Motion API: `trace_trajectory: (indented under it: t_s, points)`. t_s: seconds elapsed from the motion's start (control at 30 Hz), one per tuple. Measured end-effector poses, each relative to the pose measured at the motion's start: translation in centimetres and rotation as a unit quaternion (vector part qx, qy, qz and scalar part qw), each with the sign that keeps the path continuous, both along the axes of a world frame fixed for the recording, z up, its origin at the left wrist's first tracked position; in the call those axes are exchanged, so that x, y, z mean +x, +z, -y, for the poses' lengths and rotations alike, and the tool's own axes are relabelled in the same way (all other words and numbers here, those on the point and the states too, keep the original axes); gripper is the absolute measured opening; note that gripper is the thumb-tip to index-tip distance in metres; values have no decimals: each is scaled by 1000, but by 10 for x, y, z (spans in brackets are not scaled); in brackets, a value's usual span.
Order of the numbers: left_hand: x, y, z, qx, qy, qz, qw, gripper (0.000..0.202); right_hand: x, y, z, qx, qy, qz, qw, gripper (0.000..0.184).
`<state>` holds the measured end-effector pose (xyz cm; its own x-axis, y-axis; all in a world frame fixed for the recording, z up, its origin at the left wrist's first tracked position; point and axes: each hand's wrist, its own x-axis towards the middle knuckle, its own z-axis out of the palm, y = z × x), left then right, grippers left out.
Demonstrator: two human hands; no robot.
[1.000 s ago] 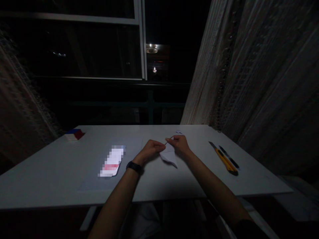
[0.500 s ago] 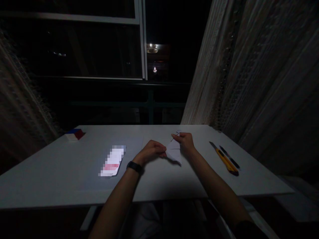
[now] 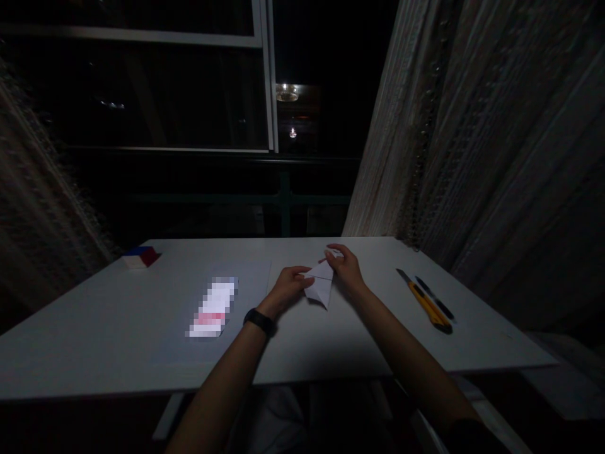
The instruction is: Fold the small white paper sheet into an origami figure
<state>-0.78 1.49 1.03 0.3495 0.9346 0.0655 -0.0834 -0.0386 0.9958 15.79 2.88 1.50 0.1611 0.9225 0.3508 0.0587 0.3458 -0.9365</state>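
Between my hands is a folded piece of white paper [image 3: 320, 287] with a dark line across it. My left hand [image 3: 290, 287], with a dark band on its wrist, pinches the paper's left edge between thumb and fingers. At the upper right of the paper, my right hand [image 3: 346, 266] grips its narrow top part, and the fingers cover some of it. The paper is held above the white table [image 3: 302, 353], its lower corner pointing toward me.
Left of my hands a lit phone [image 3: 213, 308] lies on a pale sheet [image 3: 258, 274]. A colored cube [image 3: 140, 256] sits at the far left. On the right lie a yellow box cutter [image 3: 428, 306] and a dark pen [image 3: 435, 298]. Curtains [image 3: 392, 126] hang beyond the table.
The paper has shifted slightly left and turned, showing more of its lower face. My right hand has moved a little left and up, its fingers now curled over the paper's top.
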Motion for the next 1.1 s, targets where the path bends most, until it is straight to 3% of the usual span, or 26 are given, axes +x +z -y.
trace_trajectory:
  t_s: [0.2, 0.4, 0.63, 0.83, 0.97, 1.1]
  points:
    - [-3, 0, -6, 36, 79, 22, 996, 39, -1, 8, 6, -9, 73, -24, 997, 62]
    - [-6, -1, -9, 55, 88, -19, 994, 46, -2, 2, 8, -28, 133, -46, 990, 90]
    - [-6, -4, -12, 44, 79, -21, 996, 50, -2, -6, 2, -73, 125, -57, 988, 69]
    - [-6, -5, -16, 123, 179, -33, 976, 38, -5, -5, 5, -85, 179, -8, 980, 36]
    - [-8, -6, -18, 117, 169, -32, 978, 30, -3, -6, 6, -66, 197, -4, 978, 42]
    - [-8, -2, -15, 73, 174, 53, 981, 36, -2, -7, 7, -82, 210, 9, 974, 54]
